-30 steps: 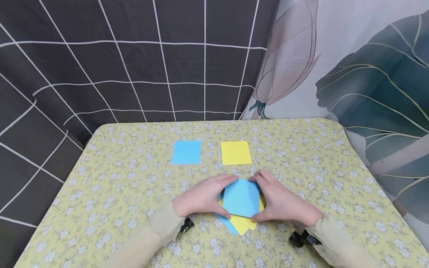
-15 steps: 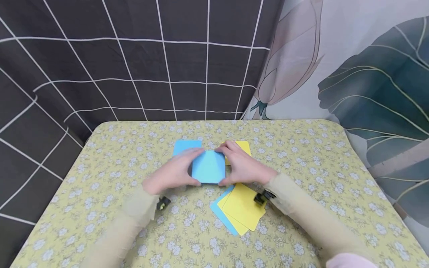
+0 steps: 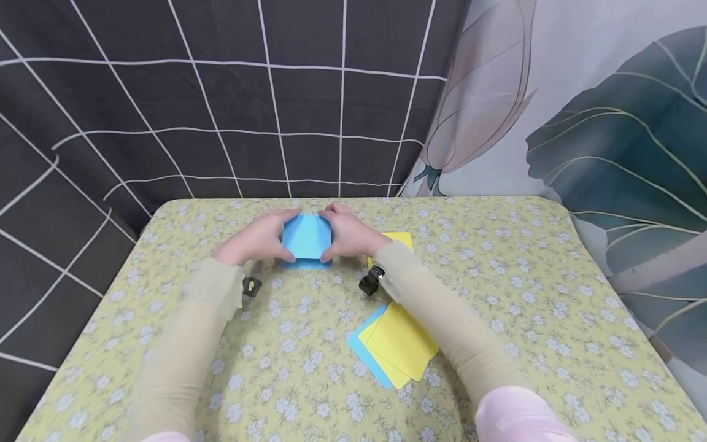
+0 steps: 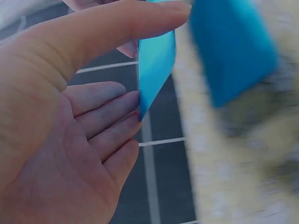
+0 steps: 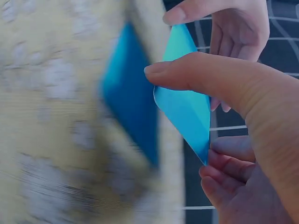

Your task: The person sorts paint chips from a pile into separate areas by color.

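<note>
Both hands hold a blue square card (image 3: 306,236) by its opposite side edges in the head view. My left hand (image 3: 256,238) pinches it from the left, and my right hand (image 3: 353,234) from the right. Just beneath lies another blue card (image 3: 307,264) on the table, mostly covered. Both wrist views show a gap between the held card (image 5: 189,109) and the lower one (image 4: 233,51), which is blurred. Right of the hands, a yellow card (image 3: 401,239) lies partly behind my right forearm.
Closer to me on the flowered tablecloth (image 3: 276,368) is a loose fanned pile, with yellow cards (image 3: 403,341) over a blue card (image 3: 367,353). My right forearm passes beside it. A dark gridded curtain (image 3: 232,104) hangs behind the table's far edge.
The blue card has been lifted off the fanned pile, uncovering a yellow card there. Both hands have carried it away from me and leftward, over the far blue card.
</note>
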`<act>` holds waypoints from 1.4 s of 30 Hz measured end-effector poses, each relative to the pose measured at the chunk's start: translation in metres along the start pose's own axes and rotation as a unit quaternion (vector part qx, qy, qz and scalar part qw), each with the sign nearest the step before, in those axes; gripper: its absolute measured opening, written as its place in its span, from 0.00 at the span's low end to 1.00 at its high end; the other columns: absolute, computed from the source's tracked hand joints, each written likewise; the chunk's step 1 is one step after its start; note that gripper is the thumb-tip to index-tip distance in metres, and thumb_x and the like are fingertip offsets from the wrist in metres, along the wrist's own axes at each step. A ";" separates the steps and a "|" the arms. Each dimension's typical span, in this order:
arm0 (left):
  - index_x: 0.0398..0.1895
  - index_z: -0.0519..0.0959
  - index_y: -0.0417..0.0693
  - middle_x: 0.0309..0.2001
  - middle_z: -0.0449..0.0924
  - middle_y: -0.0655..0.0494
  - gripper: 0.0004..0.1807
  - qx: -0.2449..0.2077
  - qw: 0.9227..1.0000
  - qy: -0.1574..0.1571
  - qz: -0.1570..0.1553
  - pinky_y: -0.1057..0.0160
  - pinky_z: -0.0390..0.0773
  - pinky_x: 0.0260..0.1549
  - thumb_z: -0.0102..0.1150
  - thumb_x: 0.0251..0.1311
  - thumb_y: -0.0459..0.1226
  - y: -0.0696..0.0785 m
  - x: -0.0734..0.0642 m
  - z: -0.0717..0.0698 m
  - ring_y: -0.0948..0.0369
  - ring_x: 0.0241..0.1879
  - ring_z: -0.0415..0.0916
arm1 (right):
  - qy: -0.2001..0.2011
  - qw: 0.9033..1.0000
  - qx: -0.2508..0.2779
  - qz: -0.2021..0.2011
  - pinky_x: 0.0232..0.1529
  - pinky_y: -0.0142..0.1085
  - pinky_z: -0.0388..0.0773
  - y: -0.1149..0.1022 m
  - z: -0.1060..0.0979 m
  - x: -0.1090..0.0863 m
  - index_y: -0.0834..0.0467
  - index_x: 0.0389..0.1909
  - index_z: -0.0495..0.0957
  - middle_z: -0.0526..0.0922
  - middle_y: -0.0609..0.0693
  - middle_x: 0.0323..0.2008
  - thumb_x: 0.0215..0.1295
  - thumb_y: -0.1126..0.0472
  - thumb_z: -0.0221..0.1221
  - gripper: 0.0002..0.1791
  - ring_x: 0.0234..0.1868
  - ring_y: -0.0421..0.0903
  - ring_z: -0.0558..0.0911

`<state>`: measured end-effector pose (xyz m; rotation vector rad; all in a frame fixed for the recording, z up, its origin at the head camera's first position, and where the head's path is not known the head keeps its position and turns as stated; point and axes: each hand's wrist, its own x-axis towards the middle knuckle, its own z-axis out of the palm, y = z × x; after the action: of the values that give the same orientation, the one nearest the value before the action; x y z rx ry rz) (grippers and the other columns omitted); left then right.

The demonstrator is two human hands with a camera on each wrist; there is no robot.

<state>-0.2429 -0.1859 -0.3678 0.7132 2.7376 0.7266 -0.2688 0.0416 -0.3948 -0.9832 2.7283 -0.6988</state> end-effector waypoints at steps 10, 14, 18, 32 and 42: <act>0.77 0.59 0.32 0.71 0.65 0.34 0.55 -0.038 0.998 -0.034 -0.020 0.43 0.70 0.64 0.78 0.43 0.34 -0.021 0.000 0.029 0.41 0.66 0.67 | -0.033 0.999 -0.012 0.007 0.64 0.40 0.71 0.013 0.026 -0.002 0.64 0.73 0.66 0.72 0.58 0.64 0.48 0.46 0.77 0.54 0.63 0.53 0.69; 0.77 0.59 0.33 0.72 0.63 0.34 0.55 -0.034 0.999 -0.034 -0.018 0.42 0.69 0.64 0.77 0.42 0.34 -0.021 -0.002 0.028 0.40 0.66 0.67 | -0.036 0.999 -0.013 0.006 0.63 0.40 0.72 0.011 0.027 -0.003 0.62 0.74 0.66 0.71 0.56 0.64 0.47 0.43 0.77 0.55 0.63 0.52 0.69; 0.77 0.58 0.35 0.72 0.62 0.34 0.56 -0.025 0.999 -0.031 -0.018 0.41 0.70 0.63 0.77 0.42 0.36 -0.022 -0.003 0.026 0.40 0.65 0.66 | -0.030 0.999 -0.007 0.008 0.61 0.40 0.73 0.010 0.027 -0.004 0.61 0.74 0.66 0.72 0.56 0.62 0.46 0.45 0.78 0.55 0.61 0.52 0.70; 0.78 0.59 0.39 0.71 0.66 0.38 0.56 -0.057 0.998 -0.012 -0.015 0.44 0.72 0.61 0.75 0.41 0.33 -0.021 0.004 0.031 0.44 0.62 0.70 | -0.031 0.999 0.004 0.011 0.61 0.40 0.73 0.007 0.022 -0.005 0.61 0.76 0.62 0.71 0.56 0.63 0.45 0.47 0.78 0.58 0.61 0.52 0.69; 0.78 0.60 0.40 0.73 0.64 0.39 0.53 -0.055 0.998 0.009 -0.014 0.44 0.69 0.64 0.73 0.46 0.36 -0.023 0.006 0.035 0.44 0.65 0.68 | -0.024 1.000 -0.007 0.018 0.63 0.42 0.71 0.007 0.019 -0.007 0.61 0.76 0.62 0.72 0.57 0.63 0.45 0.47 0.77 0.57 0.62 0.53 0.69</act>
<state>-0.2463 -0.1861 -0.4105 0.6476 2.6925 0.8745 -0.2622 0.0436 -0.4151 -0.9400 2.7061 -0.6424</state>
